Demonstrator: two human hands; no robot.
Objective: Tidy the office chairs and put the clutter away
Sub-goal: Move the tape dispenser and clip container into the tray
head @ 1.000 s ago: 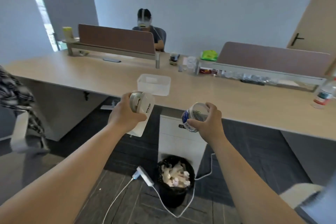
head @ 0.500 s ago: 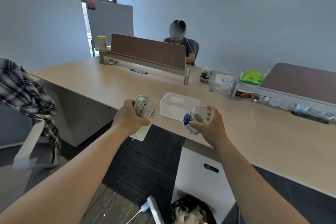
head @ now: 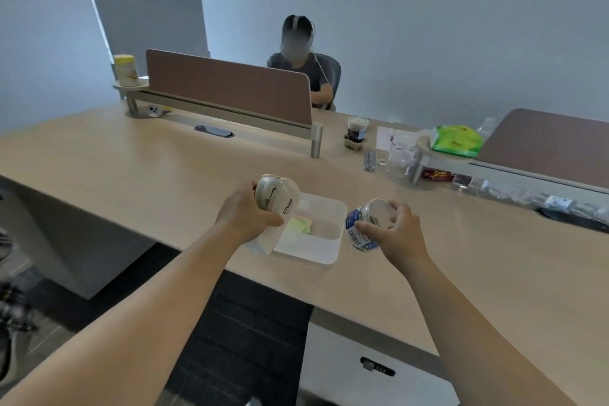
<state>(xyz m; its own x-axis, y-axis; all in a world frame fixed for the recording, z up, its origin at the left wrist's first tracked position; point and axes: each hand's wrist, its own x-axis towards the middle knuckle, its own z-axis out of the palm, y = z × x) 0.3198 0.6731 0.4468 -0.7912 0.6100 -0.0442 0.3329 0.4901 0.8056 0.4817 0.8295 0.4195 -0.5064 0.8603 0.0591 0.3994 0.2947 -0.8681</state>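
Left hand [head: 245, 219] at frame centre clasping a cream VIVID pouch [head: 280, 204] (spout up), right hand [head: 393, 234] wrapped round a clear jar [head: 365, 224], both over the desk [head: 131, 168], white tray [head: 324, 242] between them.

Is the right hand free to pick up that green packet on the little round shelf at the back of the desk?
Probably not yet. The right hand already grips a small jar, and the green packet sits far across the desk. Nothing blocks the path, but the hand is full.
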